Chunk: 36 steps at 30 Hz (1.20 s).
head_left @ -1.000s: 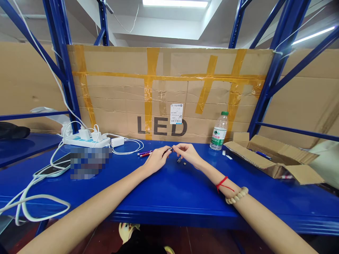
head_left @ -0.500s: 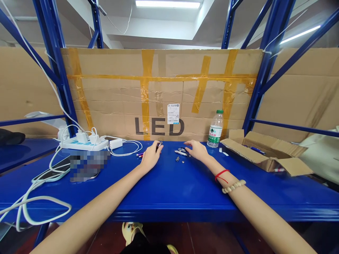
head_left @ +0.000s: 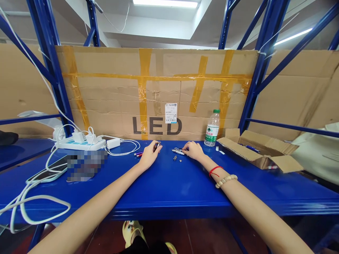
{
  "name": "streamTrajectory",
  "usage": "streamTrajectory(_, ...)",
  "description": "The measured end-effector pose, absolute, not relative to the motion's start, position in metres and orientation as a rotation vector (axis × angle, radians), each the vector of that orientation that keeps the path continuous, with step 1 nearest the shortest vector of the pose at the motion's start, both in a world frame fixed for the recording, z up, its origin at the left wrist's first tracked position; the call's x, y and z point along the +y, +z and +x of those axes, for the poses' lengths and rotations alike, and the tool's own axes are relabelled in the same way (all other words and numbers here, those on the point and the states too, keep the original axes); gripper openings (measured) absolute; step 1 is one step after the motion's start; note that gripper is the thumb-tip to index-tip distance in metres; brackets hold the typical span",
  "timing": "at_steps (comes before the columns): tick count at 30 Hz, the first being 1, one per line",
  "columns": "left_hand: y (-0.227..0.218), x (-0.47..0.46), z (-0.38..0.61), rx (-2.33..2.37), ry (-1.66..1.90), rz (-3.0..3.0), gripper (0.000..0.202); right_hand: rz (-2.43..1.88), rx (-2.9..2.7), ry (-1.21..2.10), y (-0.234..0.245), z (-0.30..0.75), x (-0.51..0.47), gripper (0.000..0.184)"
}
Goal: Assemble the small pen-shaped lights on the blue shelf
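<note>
left hand (head_left: 149, 154): fingers clamped on a slim dark piece (head_left: 158, 145) near the back edge of the worktop (head_left: 159, 187) | right hand (head_left: 194, 150): fingertips by silver pen (head_left: 177, 152), same edge, grip unclear | risk: loose metal bits (head_left: 175, 158), front-edge side of pen, could scatter if brushed

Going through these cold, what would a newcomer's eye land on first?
Probably the wide taped cardboard sheet marked LED, standing behind the blue table. Then the green-capped bottle to the right, beside an open box. Mid-table, the left hand holds a slim item; the right hand is at a silver pen-like piece.
</note>
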<state>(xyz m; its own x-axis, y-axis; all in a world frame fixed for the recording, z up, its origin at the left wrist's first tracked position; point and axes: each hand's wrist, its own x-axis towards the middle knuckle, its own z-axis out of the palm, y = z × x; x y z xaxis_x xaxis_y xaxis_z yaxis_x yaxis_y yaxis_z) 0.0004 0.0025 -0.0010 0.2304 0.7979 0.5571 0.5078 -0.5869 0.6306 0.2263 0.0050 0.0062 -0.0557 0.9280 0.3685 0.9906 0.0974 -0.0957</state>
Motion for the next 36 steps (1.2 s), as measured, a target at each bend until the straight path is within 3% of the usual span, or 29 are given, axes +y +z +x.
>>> streamTrajectory(8, -0.001, -0.003, 0.004, 1.079, 1.184, 2.051, 0.027, -1.746, -1.892, -0.229, 0.011, 0.221, 0.002, 0.017)
streamTrajectory(14, -0.001, -0.001, 0.005, 1.135, 1.237, 1.983, 0.032, -1.233, -2.092, -0.004, 0.011, 0.193, -0.008, 0.021)
streamTrajectory(18, -0.001, -0.001, 0.007, 1.163, 1.318, 2.034, 0.022, -1.007, -2.216, 0.055, 0.008, 0.179, -0.011, 0.018)
streamTrajectory(27, 0.002, -0.005, 0.008, 1.111, 1.273, 2.107, 0.012, -0.910, -2.170, 0.056, 0.004, 0.178, -0.010, 0.016)
streamTrajectory(31, 0.001, -0.005, 0.009, 1.067, 1.316, 2.100, 0.010, -0.978, -2.136, 0.071, 0.004, 0.176, -0.012, 0.030)
streamTrajectory(36, -0.002, -0.003, 0.008, 1.036, 1.320, 2.155, 0.008, -0.992, -2.307, -0.102, 0.007, 0.172, -0.019, 0.021)
